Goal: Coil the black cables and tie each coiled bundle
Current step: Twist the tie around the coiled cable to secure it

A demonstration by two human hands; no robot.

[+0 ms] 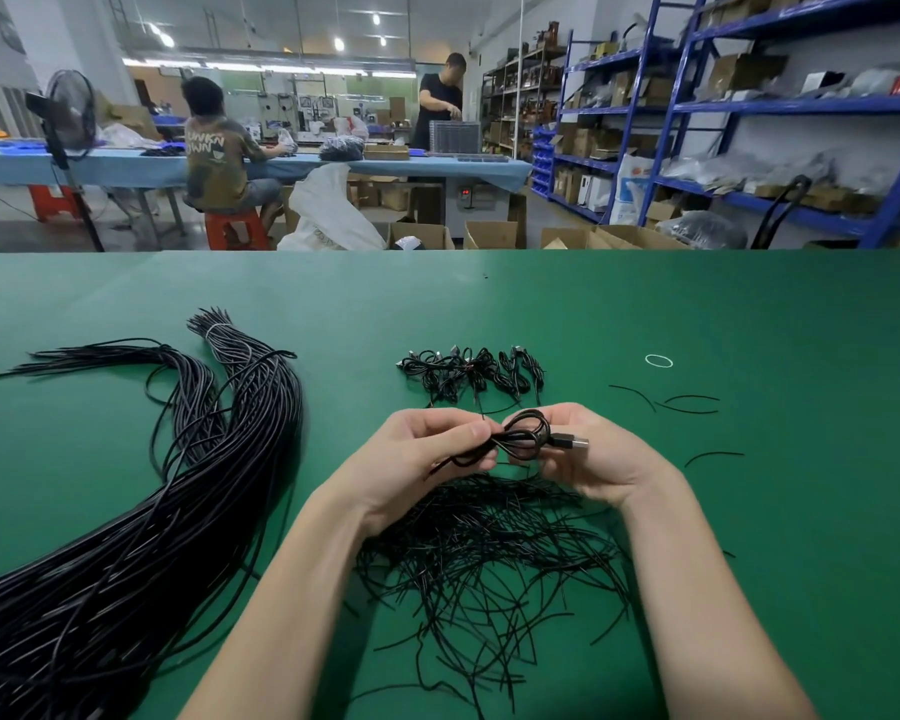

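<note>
**Black cable coil held over the green table**

Black thin tie wires (489,558), short and many, lie in a loose tangled heap on the green table mat (749,314), nearest to the person and between the two forearms. Just above this heap both hands meet. The left hand (427,454) has its fingers curled, and thumb and fingers pinch the left side of a small coiled black cable (520,439). The right hand (588,454) is also curled around the coil on its right side; a silver USB plug (575,442) at the cable end sticks out over this palm. The coil is lifted from the mat and held between the two hands.

To the left, a very large bundle of long black cables (126,537) runs from the near left corner up toward the middle of the table, where it splits in two branches; one branch has a pale band around its far end. Beyond the hands lies a row of finished coiled black cables (471,374), side by side on the mat. To the right of it are some single tie wires and a small white rubber ring (659,361), well apart from the hands.

Behind the table, one seated person and one standing person work at a blue bench, and blue metal shelves (749,106) with cardboard boxes stand on the right.
</note>
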